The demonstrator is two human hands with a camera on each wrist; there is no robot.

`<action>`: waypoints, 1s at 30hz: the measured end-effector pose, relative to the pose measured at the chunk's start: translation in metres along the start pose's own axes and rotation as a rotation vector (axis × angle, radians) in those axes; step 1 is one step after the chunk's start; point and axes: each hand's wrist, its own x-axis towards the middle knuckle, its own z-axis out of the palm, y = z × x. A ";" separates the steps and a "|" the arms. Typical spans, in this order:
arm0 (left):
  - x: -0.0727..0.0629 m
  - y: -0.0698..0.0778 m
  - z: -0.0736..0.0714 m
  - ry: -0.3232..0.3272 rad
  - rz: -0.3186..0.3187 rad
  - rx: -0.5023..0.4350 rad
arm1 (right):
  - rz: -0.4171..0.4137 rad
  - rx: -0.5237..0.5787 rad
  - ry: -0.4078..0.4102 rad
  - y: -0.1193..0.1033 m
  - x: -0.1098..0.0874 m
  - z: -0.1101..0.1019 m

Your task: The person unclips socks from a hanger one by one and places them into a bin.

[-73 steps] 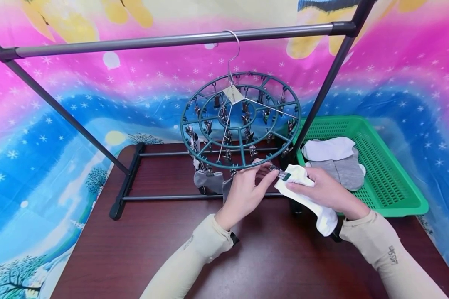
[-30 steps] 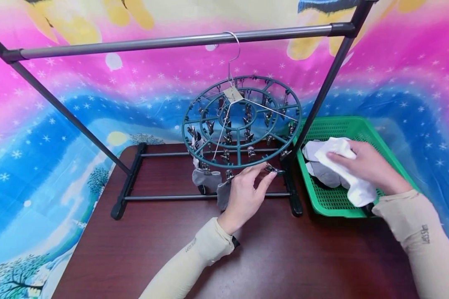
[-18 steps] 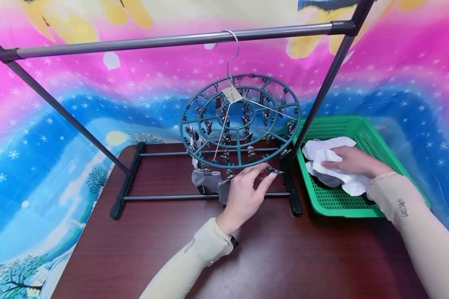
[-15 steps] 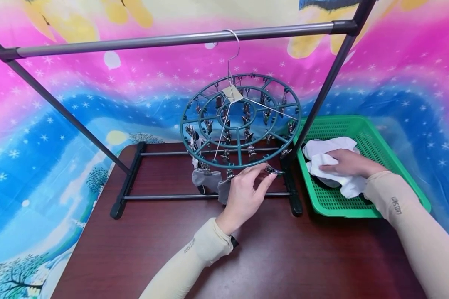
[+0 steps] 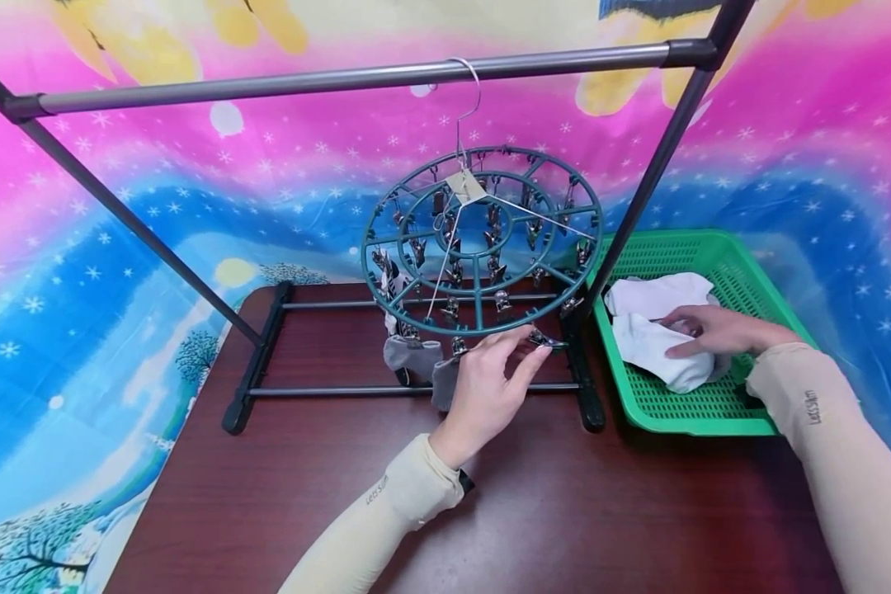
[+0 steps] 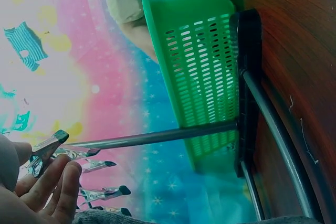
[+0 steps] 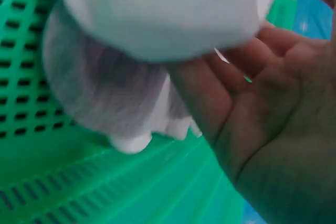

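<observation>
My left hand (image 5: 490,384) pinches a metal clip (image 5: 548,340) at the front of a round green clip hanger (image 5: 478,312); in the left wrist view the clip (image 6: 48,150) sits between thumb and fingers, its jaws free of cloth. My right hand (image 5: 720,330) is inside the green basket (image 5: 705,423), fingers spread and relaxed over a white sock (image 5: 653,351). In the right wrist view that white sock (image 7: 163,14) covers the fingertips, with a greyish sock (image 7: 100,87) below. Another white sock (image 5: 661,294) lies behind it.
Grey socks (image 5: 413,358) hang from clips at the hanger's front left, partly behind my left hand. The hanger hooks over the top bar (image 5: 341,78) of a black rack. The rack stands on a dark red table (image 5: 564,511), close beside the basket.
My right hand has carried the white sock from the clip into the basket, laid it on the other socks and loosened its fingers. My left hand keeps its pinch on the clip.
</observation>
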 end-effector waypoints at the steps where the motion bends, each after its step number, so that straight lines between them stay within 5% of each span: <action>1: 0.000 0.000 0.000 0.000 0.000 -0.001 | 0.011 0.016 -0.027 0.004 -0.002 -0.001; 7: 0.000 -0.001 -0.001 0.003 0.006 0.005 | -0.032 0.017 -0.014 0.014 -0.008 -0.004; 13: 0.000 -0.001 -0.001 0.000 0.005 0.004 | -0.047 -0.157 0.145 0.009 -0.007 -0.017; 18: -0.001 -0.002 -0.001 0.001 0.006 -0.001 | -0.041 -0.270 0.183 0.011 0.002 -0.024; 30: -0.001 -0.002 -0.003 -0.004 0.004 -0.001 | 0.001 -0.224 0.190 0.028 0.013 -0.026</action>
